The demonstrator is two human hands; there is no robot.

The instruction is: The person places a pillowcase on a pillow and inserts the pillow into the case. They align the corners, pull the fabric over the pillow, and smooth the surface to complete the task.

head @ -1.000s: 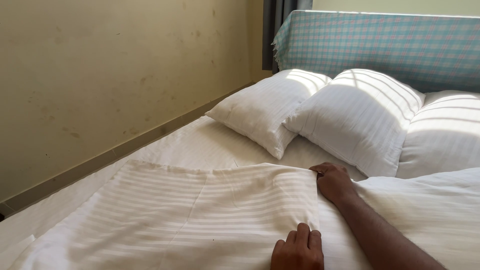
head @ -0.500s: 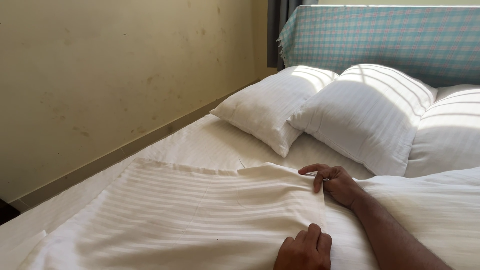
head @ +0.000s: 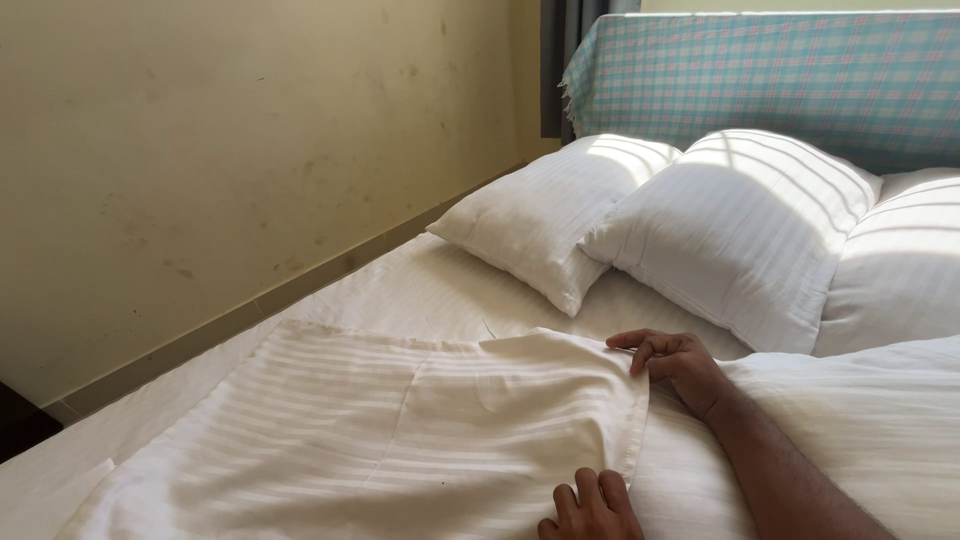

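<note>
A white striped cloth [head: 400, 440] lies folded flat across the near part of the bed. My right hand [head: 672, 366] reaches in from the lower right and pinches the cloth's far right corner between thumb and fingers. At the bottom edge of the view, my left hand [head: 592, 510] rests with curled fingers on the cloth's near right edge; only its knuckles show. The cloth's right edge runs straight between the two hands.
Three white striped pillows [head: 740, 230] lean against a headboard draped in a blue checked fabric [head: 770, 70]. A white duvet [head: 880, 420] lies under my right arm. A yellowish wall [head: 220, 160] runs along the bed's left side, with the white bedsheet [head: 420, 290] reaching to it.
My right hand has gone from lying flat on the cloth's corner to pinching it with raised fingers. The cloth's right edge is straighter now. My left hand has stayed on the near edge.
</note>
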